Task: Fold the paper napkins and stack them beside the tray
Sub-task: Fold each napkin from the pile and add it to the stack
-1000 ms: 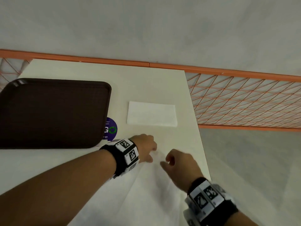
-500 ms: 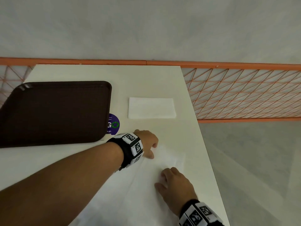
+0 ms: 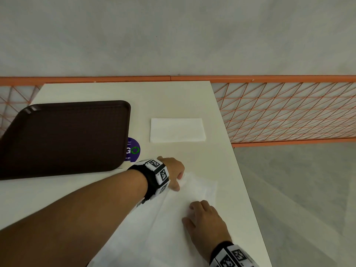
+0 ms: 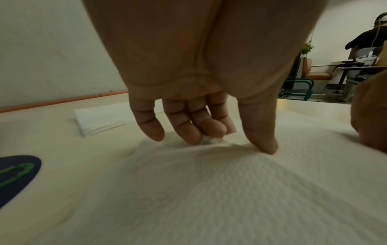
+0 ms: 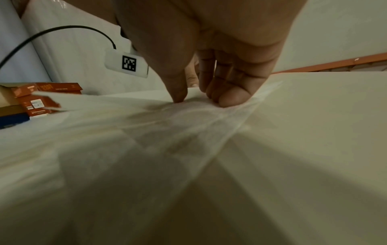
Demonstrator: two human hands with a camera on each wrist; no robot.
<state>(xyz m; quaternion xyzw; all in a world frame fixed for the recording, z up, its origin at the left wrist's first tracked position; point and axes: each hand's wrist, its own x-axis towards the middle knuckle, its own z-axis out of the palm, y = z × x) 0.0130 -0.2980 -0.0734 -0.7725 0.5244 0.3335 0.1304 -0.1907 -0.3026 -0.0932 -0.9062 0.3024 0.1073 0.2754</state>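
Near the worktop's (image 3: 123,93) right edge, an unfolded paper napkin (image 3: 146,228) lies thin, limp, tear-prone; left hand (image 3: 174,171) fingertips and right hand (image 3: 205,218) fingertips press it, gripping nothing; best pinched at corners.

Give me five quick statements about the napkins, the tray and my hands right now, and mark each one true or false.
1. A folded napkin lies on the table to the right of the brown tray. True.
2. The folded napkin sits inside the tray. False: it lies on the bare table, apart from the tray.
3. The left hand has fingertips down on the unfolded napkin. True.
4. The right hand is lifted clear of the napkin. False: its fingers press on the paper.
5. A purple round sticker shows at the tray's near right edge, partly covered by it. True.
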